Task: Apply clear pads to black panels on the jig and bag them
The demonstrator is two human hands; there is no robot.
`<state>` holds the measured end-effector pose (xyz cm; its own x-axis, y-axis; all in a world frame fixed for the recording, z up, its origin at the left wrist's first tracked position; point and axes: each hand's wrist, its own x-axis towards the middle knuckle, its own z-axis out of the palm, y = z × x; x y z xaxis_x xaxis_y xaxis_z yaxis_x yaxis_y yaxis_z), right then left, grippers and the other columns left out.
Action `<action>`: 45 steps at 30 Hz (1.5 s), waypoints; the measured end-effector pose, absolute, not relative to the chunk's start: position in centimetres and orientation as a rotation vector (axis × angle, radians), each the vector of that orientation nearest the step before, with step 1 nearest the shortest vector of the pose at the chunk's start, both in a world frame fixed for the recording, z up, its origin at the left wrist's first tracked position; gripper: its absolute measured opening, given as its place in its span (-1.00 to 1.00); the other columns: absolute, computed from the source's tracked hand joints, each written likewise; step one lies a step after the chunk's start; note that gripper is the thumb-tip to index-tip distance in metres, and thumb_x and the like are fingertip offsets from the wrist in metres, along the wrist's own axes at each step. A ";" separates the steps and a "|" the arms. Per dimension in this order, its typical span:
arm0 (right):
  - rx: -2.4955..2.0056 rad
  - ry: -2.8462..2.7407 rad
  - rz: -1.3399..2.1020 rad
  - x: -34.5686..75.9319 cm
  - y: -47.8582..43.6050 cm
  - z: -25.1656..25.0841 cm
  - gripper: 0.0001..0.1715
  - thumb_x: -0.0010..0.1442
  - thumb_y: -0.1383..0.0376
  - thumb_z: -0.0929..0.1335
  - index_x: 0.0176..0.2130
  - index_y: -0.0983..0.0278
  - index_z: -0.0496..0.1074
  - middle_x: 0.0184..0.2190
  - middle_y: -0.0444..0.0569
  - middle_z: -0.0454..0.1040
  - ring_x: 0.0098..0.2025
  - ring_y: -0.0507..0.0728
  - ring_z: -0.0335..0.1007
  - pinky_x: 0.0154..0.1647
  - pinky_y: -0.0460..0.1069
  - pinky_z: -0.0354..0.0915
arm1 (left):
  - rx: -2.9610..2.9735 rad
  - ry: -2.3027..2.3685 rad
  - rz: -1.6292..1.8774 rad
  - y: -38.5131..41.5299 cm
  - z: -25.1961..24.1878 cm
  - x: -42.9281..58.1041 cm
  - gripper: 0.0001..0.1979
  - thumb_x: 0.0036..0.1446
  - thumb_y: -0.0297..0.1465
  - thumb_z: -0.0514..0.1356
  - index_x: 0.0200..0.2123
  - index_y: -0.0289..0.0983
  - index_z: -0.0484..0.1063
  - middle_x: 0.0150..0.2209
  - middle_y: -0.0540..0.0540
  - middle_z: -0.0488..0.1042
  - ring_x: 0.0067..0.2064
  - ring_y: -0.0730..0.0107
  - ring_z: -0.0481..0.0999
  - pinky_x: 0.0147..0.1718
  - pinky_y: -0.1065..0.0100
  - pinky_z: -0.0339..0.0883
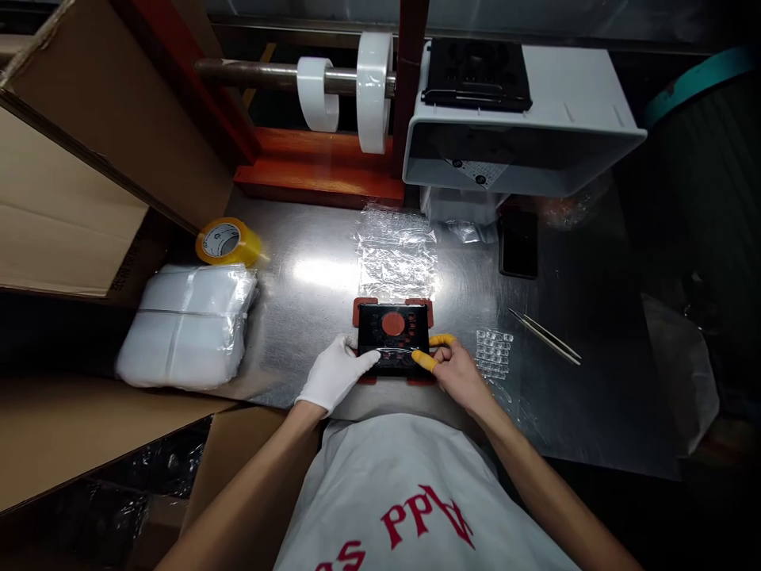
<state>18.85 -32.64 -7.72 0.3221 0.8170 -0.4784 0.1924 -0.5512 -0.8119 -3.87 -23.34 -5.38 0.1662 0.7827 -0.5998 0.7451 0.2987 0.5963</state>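
Two hands: both are on one piece at the near edge of the bench (315, 270), right in front of the person's body.
Left hand: the left hand (334, 374) wears a white glove, and its grip is closed on the near left corner of the black tray (392, 329), fingers laid over the top face.
Right hand: the right hand (457, 371) is bare apart from yellow finger cots (424, 361). Its grip is narrow, pinching the tray's near right corner with thumb and forefinger.
Black tray: it lies flat, with a round red patch in its middle and a glossy streak running across between the two hands.
Red base (365, 302): it sits under the tray, its corners poking out at the far and near edges.
Clear film (396, 254): a crinkled sheet lies just beyond the tray, catching the lamp glare.
Blister piece (493, 350): a small clear gridded piece lies just beside the right hand.
Tweezers (545, 336): they lie on the bench further right, apart from the hand.
Phone (519, 242): dark and flat, it lies beyond the tweezers.
Left side: a yellow tape roll (227, 241) lies beside a wrapped white bundle (187, 333), with a cardboard box (71, 182) behind them.
Back of bench: white rolls (373, 91) hang on a bar, next to a white machine (523, 119).
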 end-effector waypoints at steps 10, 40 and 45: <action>-1.872 -0.739 1.475 19.7 -31.6 -8.7 -0.49 0.01 0.02 0.54 -0.31 0.20 0.24 -0.60 -0.34 0.26 -0.72 -0.02 0.25 -0.70 -0.09 0.16 | 1.380 1.445 -0.048 -21.4 -5.5 -3.7 -0.56 0.02 -0.12 0.33 -0.41 -0.20 0.12 -0.48 0.12 0.15 -0.44 0.48 0.17 -0.44 0.44 0.09; -1.700 -0.647 1.520 19.2 -31.7 -7.5 -0.48 -0.11 0.13 0.56 -0.34 0.22 0.23 -0.65 -0.38 0.22 -0.70 -0.04 0.26 -0.77 -0.16 0.13 | 1.557 1.388 0.059 -22.0 -5.2 -3.5 -0.63 0.07 -0.13 0.31 -0.19 -0.27 0.38 -0.23 -0.14 0.56 -0.20 0.15 0.55 -0.29 0.33 0.33; -1.723 -0.635 1.530 19.2 -31.7 -7.4 -0.50 -0.07 0.10 0.55 -0.33 0.22 0.25 -0.66 -0.37 0.23 -0.70 -0.04 0.25 -0.75 -0.16 0.14 | 1.544 1.380 0.066 -22.3 -5.2 -3.6 -0.66 0.06 -0.13 0.31 -0.24 -0.26 0.38 -0.27 -0.12 0.56 -0.24 0.17 0.54 -0.31 0.33 0.30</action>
<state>19.20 -31.74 -7.40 0.1683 0.7686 -0.6172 -0.1055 -0.6085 -0.7865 -3.60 -22.26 -5.20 0.3417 0.7628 -0.5490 0.7072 0.1761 0.6848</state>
